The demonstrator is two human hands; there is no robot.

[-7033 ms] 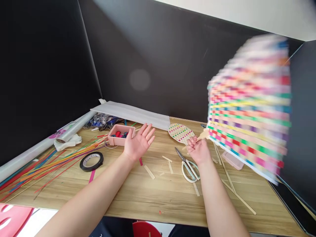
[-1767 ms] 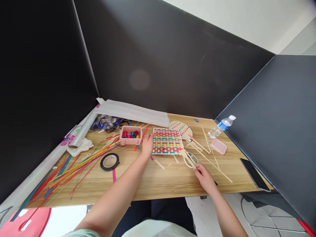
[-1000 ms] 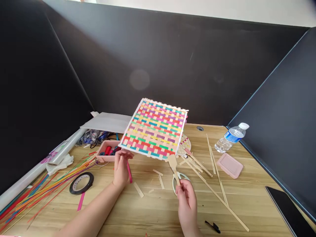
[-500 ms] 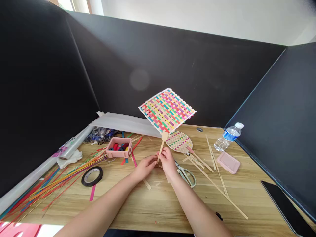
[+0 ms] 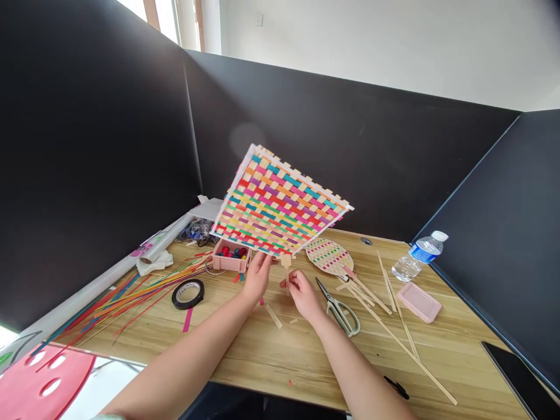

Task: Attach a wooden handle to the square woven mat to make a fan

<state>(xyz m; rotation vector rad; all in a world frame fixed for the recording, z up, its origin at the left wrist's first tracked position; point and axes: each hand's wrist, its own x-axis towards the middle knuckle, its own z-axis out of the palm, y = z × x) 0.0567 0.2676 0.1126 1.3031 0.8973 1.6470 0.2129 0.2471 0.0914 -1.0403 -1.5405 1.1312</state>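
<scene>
A square hand fan, woven from multicoloured strips with white edging, is held up above the table and tilted. My right hand pinches its short pale wooden handle between thumb and fingers. At the fan's lower edge, my left hand grips from below; its fingertips are partly hidden. Right of my right hand lie scissors with pale green handles. Behind them rests a round woven fan with a reddish and wooden handle.
A pink box of thread spools stands behind the left hand. Black tape and coloured strips lie leftward. To the right are wooden strips, a pink lid, a water bottle and a dark tablet. Black panels enclose the table.
The square fan has come nearer and tipped, looking larger. My left hand has moved from the handle up to the fan's lower edge; my right hand keeps the handle. The view has shifted.
</scene>
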